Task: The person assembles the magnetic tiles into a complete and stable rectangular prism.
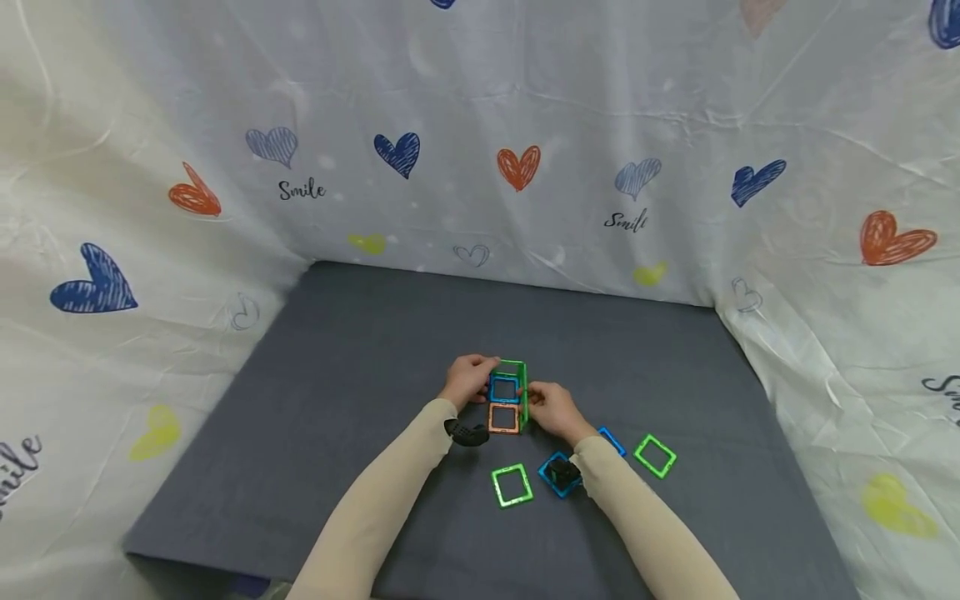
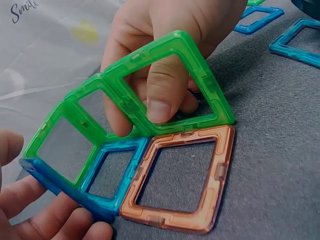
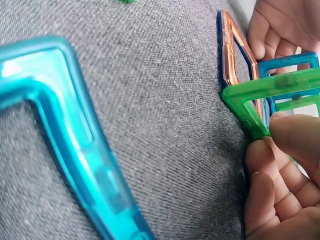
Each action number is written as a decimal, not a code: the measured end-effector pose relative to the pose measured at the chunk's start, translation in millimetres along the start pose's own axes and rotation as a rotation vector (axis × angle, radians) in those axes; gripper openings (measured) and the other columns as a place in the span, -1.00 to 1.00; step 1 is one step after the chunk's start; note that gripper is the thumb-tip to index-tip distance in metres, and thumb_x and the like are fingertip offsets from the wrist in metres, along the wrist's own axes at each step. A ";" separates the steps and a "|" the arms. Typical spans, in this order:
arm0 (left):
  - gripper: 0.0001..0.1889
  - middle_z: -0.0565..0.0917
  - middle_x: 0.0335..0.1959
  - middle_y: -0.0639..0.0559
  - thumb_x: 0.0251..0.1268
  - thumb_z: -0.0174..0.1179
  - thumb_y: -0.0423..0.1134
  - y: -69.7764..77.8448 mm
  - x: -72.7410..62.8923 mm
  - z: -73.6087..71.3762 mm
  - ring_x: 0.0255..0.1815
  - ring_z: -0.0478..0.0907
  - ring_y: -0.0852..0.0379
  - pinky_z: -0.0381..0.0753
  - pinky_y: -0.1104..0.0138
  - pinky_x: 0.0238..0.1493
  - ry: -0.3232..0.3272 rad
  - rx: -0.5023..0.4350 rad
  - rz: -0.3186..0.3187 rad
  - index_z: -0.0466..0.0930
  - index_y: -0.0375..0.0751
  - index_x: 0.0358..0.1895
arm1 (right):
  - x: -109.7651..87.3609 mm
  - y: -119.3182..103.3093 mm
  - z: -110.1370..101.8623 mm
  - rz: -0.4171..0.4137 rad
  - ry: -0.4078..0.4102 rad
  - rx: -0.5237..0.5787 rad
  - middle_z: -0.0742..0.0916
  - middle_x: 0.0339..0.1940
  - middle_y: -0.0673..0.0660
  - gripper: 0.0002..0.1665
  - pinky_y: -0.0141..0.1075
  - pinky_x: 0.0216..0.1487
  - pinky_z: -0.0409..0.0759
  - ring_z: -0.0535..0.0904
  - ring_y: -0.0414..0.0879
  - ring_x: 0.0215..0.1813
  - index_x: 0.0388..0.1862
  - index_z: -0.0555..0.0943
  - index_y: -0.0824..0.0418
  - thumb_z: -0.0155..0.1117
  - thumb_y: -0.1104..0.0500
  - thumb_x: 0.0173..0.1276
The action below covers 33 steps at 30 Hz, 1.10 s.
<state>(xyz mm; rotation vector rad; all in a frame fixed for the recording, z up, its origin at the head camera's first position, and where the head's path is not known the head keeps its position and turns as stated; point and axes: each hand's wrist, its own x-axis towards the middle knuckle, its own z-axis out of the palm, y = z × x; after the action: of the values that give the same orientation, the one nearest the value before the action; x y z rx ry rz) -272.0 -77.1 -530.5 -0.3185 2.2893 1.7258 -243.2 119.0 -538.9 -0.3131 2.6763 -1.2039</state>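
Magnetic building tiles, open square frames, are joined into a partly walled shape. Flat on the cloth lie an orange tile (image 2: 220, 170) and a blue tile (image 2: 132, 175), edge to edge. Green tiles (image 2: 205, 75) stand up along the side and far end, and another blue tile (image 2: 65, 187) stands on the left. My left hand (image 1: 467, 379) holds that standing blue tile, fingers behind its outer face. From the right, my right hand (image 1: 555, 408) pinches a green side tile, its thumb (image 2: 162, 92) reaching through the frame opening in the left wrist view.
Loose tiles lie on the dark grey cloth nearer me: a green one (image 1: 516, 502), a blue one (image 1: 550, 485) partly under the right wrist, another blue one (image 1: 613, 442) and a green one (image 1: 647, 466). A white curtain with printed hearts (image 1: 519, 168) surrounds the table.
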 end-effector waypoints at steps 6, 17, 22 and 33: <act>-0.59 0.56 -0.37 0.04 0.50 0.14 0.05 -3.2 -0.9 -2.6 -0.39 0.54 0.15 0.68 0.37 -0.45 -0.043 -0.016 0.004 0.66 -0.09 0.22 | -0.9 1.6 -1.4 0.008 -0.014 -0.010 0.77 -0.31 0.10 -0.74 -0.27 -0.28 0.58 0.61 -0.12 -0.29 -0.02 0.76 0.19 0.30 0.33 0.36; -0.57 0.57 -0.36 0.06 0.53 0.12 -0.01 -3.7 -1.7 -1.3 -0.40 0.51 0.17 0.63 0.41 -0.47 -0.037 -0.022 -0.004 0.60 -0.10 0.31 | -3.0 -2.1 -3.1 0.021 -0.043 0.012 0.77 -0.25 0.11 -0.70 -0.23 -0.22 0.60 0.61 -0.11 -0.25 0.02 0.75 0.19 0.22 0.35 0.39; -0.57 0.56 -0.37 0.05 0.53 0.12 -0.02 -2.6 -5.4 -1.0 -0.40 0.50 0.17 0.63 0.41 -0.46 -0.037 -0.028 0.000 0.60 -0.10 0.31 | -3.2 -1.3 -3.3 0.027 -0.059 0.008 0.76 -0.26 0.10 -0.70 -0.24 -0.22 0.59 0.60 -0.12 -0.26 0.03 0.74 0.17 0.22 0.35 0.40; -0.53 0.61 -0.28 0.02 0.54 0.11 0.01 -7.9 -3.7 -0.3 -0.34 0.53 0.17 0.65 0.41 -0.40 -0.040 -0.017 0.030 0.54 -0.06 0.39 | -1.4 -1.7 -4.4 0.015 -0.045 -0.004 0.77 -0.30 0.08 -0.67 -0.29 -0.29 0.50 0.53 -0.13 -0.33 -0.03 0.76 0.17 0.21 0.39 0.32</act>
<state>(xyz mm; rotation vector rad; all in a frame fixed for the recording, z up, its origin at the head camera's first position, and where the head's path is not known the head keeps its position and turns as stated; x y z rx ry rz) -265.9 -79.5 -536.3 -0.2516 2.2632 1.7513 -242.8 121.4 -534.6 -0.3166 2.6384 -1.1725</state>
